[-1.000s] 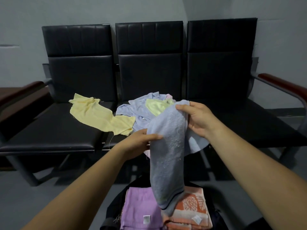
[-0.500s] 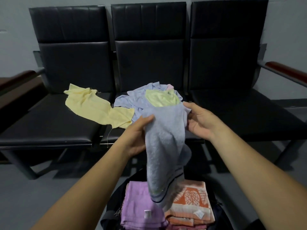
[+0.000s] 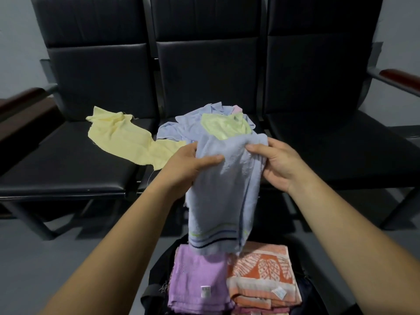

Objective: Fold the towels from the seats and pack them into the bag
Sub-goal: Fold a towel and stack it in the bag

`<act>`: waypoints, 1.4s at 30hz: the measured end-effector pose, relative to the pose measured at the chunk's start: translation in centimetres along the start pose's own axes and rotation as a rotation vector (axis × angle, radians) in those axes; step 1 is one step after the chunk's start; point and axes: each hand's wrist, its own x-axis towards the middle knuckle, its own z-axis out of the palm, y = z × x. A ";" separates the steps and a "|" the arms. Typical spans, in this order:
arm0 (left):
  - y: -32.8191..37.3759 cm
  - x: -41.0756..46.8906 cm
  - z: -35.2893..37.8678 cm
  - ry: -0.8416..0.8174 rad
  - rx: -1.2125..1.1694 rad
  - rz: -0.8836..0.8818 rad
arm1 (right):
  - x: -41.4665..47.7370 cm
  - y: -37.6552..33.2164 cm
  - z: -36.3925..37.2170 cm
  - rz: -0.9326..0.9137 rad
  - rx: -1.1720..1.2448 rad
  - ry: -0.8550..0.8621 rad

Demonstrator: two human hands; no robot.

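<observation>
- A row of three black padded seats [image 3: 204,92] fills the upper half of the view, with wooden-topped armrests at 9 and 3 o'clock.
- A black bag [image 3: 156,278] sits open on the grey floor [image 3: 45,258] at 6 o'clock, just in front of the seats.
- A light blue towel [image 3: 218,196] with dark stripes near its lower hem hangs at the centre, held up by both hands; its bottom edge reaches the folded towels in the bag.
- A pale yellow towel [image 3: 122,137] lies spread and rumpled at 10 o'clock, across the left seat and onto the edge of the middle one.
- A loose heap of towels [image 3: 181,126] rests on the middle seat at 12 o'clock from the hands: light blue cloth below, a yellow-green piece [image 3: 225,128] on top, a scrap of pink at the back.
- A folded orange patterned towel [image 3: 261,276] lies in the right side of the bag, a white tag showing.
- A folded purple towel [image 3: 197,285] lies in the left side of the bag, touching the orange one.
- The left hand [image 3: 184,167] grips the blue towel's upper left part, thumb across the front, fingers closed behind the cloth.
- The right hand [image 3: 277,162] pinches the upper right edge, fingers closed on the fabric.
</observation>
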 end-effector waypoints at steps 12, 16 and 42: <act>-0.3 -0.8 0.9 0.086 -0.215 -0.104 | -1.3 -1.2 -0.5 -0.010 0.105 0.010; -1.0 -0.7 0.8 0.054 -0.137 -0.134 | -1.3 -0.4 -0.9 0.030 0.119 0.008; -2.0 -0.2 0.1 -0.144 0.321 0.171 | -2.6 1.1 -0.3 0.071 -0.206 -0.369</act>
